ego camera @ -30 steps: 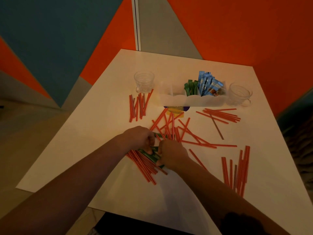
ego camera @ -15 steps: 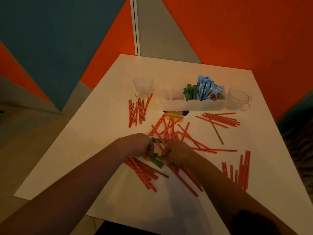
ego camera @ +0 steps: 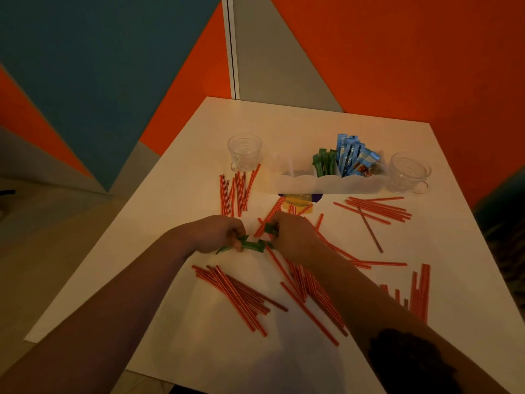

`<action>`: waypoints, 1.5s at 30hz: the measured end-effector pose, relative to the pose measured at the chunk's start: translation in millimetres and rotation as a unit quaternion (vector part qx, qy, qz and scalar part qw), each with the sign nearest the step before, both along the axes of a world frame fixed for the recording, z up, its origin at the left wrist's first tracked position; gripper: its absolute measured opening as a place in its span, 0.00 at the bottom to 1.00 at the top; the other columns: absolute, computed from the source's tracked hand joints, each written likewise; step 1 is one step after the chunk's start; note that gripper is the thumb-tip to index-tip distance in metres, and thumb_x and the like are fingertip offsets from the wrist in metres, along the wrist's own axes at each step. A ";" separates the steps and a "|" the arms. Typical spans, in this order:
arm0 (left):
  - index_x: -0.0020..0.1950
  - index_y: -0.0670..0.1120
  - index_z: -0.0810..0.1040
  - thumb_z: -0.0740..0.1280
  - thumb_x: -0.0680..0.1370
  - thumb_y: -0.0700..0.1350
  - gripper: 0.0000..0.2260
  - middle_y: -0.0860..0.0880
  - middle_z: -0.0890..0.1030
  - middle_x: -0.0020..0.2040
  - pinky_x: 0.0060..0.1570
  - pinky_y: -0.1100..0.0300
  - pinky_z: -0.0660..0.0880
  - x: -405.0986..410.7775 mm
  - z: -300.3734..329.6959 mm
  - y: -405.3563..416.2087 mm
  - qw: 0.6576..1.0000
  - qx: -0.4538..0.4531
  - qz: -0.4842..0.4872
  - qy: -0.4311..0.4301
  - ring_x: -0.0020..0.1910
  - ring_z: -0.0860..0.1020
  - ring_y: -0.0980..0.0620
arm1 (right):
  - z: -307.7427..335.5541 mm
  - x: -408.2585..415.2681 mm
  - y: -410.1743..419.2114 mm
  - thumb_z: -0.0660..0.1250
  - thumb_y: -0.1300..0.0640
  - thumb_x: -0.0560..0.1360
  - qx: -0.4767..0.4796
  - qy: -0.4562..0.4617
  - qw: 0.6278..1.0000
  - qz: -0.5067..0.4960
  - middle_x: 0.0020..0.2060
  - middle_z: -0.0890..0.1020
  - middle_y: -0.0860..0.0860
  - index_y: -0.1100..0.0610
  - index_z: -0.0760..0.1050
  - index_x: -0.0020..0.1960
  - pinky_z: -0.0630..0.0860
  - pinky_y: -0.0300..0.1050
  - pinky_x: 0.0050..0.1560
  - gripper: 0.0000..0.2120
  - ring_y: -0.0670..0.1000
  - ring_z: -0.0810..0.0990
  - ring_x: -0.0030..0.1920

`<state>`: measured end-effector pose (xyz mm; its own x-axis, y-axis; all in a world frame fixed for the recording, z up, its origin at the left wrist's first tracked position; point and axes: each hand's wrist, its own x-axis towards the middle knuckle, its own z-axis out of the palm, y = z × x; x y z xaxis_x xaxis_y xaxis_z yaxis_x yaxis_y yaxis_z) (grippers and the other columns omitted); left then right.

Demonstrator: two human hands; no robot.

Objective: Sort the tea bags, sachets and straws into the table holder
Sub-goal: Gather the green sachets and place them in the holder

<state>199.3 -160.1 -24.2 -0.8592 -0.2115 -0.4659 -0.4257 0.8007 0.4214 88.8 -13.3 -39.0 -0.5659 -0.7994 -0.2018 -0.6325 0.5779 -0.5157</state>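
Mid-table, my left hand [ego camera: 218, 233] and my right hand [ego camera: 292, 233] face each other, both pinching green sachets [ego camera: 251, 245] that stretch between them. Red-and-white straws [ego camera: 238, 297] lie scattered around and under my hands. At the back stands the white table holder [ego camera: 326, 184]; its middle compartment has green sachets [ego camera: 324, 163], the right one blue sachets [ego camera: 350, 157], the left one looks empty. A yellow-and-purple tea bag [ego camera: 301, 201] lies against the holder's front.
A glass cup [ego camera: 244, 152] stands left of the holder and another glass cup [ego camera: 409, 172] right of it. More straw heaps lie at the left [ego camera: 235, 191], right [ego camera: 375, 209] and near right edge [ego camera: 420, 291]. Orange walls close in behind.
Both hands have moved away from me, off the near straw heap, gathering the green sachets between them. The heap they covered is now exposed.
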 end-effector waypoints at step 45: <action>0.55 0.45 0.74 0.54 0.83 0.42 0.10 0.50 0.74 0.39 0.39 0.62 0.72 -171.2 32.0 43.5 0.819 0.328 0.316 0.348 0.39 0.75 0.53 | 59.5 -169.2 1.5 0.61 0.62 0.78 -0.262 0.069 0.938 -0.216 0.42 0.76 0.51 0.60 0.74 0.49 0.69 0.40 0.38 0.04 0.51 0.74 0.42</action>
